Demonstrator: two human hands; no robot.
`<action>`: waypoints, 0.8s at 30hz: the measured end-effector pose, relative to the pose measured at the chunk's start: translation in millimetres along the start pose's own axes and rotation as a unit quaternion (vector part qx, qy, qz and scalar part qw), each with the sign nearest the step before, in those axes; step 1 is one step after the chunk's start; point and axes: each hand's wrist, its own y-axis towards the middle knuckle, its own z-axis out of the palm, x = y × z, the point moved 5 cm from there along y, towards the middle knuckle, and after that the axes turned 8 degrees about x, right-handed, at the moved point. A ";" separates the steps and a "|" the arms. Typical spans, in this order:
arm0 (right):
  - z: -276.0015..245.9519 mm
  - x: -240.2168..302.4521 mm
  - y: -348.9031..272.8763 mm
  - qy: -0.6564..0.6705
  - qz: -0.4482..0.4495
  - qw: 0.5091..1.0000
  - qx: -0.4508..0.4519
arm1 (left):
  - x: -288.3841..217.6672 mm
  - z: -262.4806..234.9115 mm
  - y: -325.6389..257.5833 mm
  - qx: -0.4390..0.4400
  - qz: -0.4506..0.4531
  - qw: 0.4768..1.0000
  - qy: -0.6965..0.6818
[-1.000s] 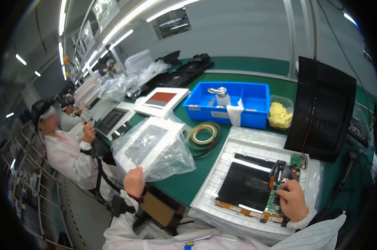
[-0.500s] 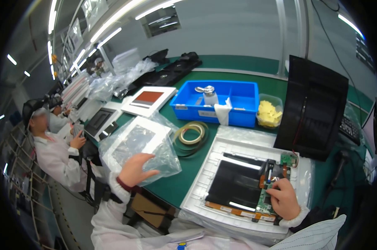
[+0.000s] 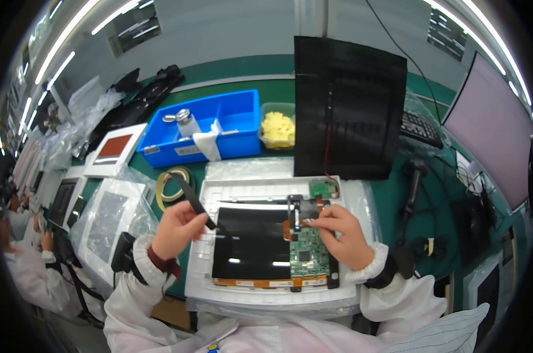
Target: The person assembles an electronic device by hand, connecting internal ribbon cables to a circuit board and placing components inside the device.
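A white plastic panel [image 3: 203, 267] lies in front of me, bearing a black glossy screen [image 3: 251, 244] and a green circuit board [image 3: 309, 256]. My left hand [image 3: 177, 230] is closed on a long flat black strip [image 3: 191, 199], which slants over the panel's left edge. I cannot tell whether it is a tool or tape. At the top of the circuit board, the fingertips of my right hand [image 3: 344, 238] are pinched beside an orange flat cable [image 3: 287, 230]. What they hold, if anything, is hidden. A small green board [image 3: 323, 189] sits at the panel's upper right corner.
Behind the panel stand a blue bin [image 3: 243, 143], a tub of yellow pieces [image 3: 277, 129] and an upright black panel [image 3: 351, 109]. Tape rolls [image 3: 163, 187] and a bagged white frame [image 3: 108, 220] lie left. A keyboard [image 3: 422, 130], scanner [image 3: 414, 185] and monitor [image 3: 491, 126] are right.
My view has swung right. My left hand has gone from over the bagged frame to the panel and now grips the black strip. My right hand has shifted up the circuit board.
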 end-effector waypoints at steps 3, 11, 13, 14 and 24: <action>-9.2 5.6 -2.9 0.035 0.002 0.999 0.002 | -15.4 61.5 -9.7 0.085 0.017 0.981 -0.176; 6.4 10.9 -13.7 0.373 0.121 0.908 0.146 | -7.7 138.1 -3.6 0.159 0.016 0.952 -0.261; 8.4 8.8 -16.5 0.374 0.131 0.906 0.150 | -6.7 142.7 -3.1 0.162 0.020 0.948 -0.273; 7.9 9.6 -17.2 0.374 0.132 0.906 0.147 | -8.5 144.1 -2.9 0.165 0.019 0.948 -0.273; 3.7 0.7 -23.4 0.331 0.186 0.913 0.146 | -82.2 132.7 -20.2 0.003 0.410 0.810 0.420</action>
